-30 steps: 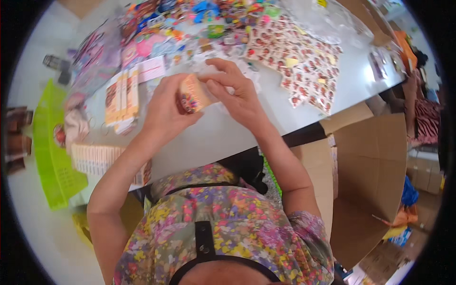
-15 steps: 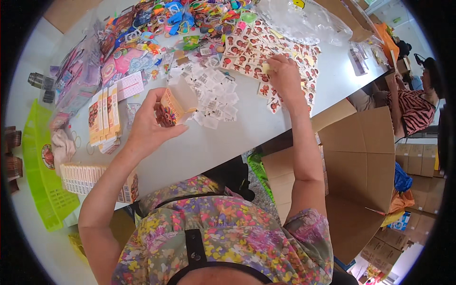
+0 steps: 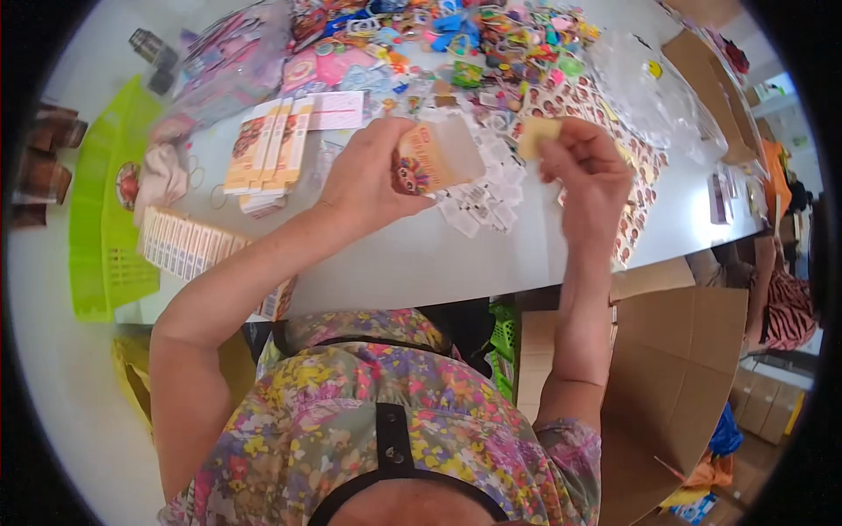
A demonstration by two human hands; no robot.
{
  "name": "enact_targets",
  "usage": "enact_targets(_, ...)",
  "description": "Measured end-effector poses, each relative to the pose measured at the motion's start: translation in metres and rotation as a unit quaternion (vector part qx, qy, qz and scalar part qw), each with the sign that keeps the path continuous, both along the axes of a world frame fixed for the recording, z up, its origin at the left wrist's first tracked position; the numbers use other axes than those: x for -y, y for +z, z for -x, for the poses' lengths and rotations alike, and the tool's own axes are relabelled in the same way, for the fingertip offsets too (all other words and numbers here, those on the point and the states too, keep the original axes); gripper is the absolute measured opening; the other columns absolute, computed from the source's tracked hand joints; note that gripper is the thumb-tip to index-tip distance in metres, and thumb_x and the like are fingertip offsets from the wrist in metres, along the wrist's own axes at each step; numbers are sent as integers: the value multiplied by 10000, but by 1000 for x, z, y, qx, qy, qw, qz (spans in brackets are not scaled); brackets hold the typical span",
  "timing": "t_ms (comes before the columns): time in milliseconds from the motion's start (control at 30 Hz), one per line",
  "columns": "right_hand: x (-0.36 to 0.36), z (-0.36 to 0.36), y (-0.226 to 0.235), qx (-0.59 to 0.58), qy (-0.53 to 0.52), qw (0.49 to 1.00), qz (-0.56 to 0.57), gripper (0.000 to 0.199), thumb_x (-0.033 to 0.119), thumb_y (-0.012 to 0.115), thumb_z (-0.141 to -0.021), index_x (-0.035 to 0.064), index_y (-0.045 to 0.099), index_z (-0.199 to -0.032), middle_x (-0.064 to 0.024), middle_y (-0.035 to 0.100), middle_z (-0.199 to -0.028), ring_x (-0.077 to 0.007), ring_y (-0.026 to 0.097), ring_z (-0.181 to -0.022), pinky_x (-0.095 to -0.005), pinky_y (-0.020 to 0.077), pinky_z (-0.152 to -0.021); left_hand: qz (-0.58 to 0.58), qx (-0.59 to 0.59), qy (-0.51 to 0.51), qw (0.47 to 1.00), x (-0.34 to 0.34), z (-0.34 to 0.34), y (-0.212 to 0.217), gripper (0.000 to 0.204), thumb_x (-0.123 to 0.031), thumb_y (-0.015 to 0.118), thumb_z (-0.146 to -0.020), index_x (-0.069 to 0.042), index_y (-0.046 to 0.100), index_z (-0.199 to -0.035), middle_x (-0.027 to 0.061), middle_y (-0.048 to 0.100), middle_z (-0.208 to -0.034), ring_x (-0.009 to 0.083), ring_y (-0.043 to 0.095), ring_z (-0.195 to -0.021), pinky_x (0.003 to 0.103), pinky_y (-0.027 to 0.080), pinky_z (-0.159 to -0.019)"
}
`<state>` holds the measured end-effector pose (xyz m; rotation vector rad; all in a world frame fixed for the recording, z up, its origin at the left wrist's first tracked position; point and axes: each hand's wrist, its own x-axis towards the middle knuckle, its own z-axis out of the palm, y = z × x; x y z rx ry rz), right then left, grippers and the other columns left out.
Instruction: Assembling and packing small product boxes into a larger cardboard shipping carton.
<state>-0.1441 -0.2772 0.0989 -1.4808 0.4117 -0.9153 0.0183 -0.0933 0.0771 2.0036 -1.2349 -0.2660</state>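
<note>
Left hand: our left hand [image 3: 373, 175] is raised over the table, fingers and thumb clamped on a clear flat plastic packet with an orange printed card inside [image 3: 434, 158]; we grip it at its left end, where the round dark picture sits.

Right hand: our right hand [image 3: 583, 167] is raised too, fingertips pinched together on a small pale yellow flat piece [image 3: 537, 133].

Relation between them: the small piece lies just to the right of the packet's right end and a little farther from us; the two are near but, as far as we can tell, not touching.

Long axis of the packet: it runs left to right, tilted so the right end points up and away toward the small piece; we judge that this clear right end is the open mouth, though we cannot see the opening.

Nearer hand: the right hand already holds the piece, the left only steadies the packet.

Under the hands: a white table [image 3: 412, 263] with a scatter of small white cut-out pieces [image 3: 482, 197] beneath the packet.

To the left: a row of long orange-and-white card packets [image 3: 267, 149] and a lime green plastic basket [image 3: 101, 228].

To the right: a sheet of red-and-white stickers [image 3: 640, 175].
</note>
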Motion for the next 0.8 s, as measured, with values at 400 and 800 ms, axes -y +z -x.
enact_targets(400,-70,-54,13,-85,-5,899,430,121,2,703,-773,45,708,-886,-68,649,-909,-182,615,-786,-282,488,-612,25,55,25,998,-30,-5,14,693,-225,854,-609,-61,469,-1161,158,535,-1104,364,539,-1032,438,479,-865)
enact_targets(800,-49,-198,-85,-102,114,807,571,390,151,759,-718,75,665,-1088,-87,642,-1137,-284,587,-1086,-403,486,-804,3,-108,49,993,-100,-23,32,743,-241,859,-613,-21,473,-1208,146,559,-1045,305,589,-954,378,490,-818)
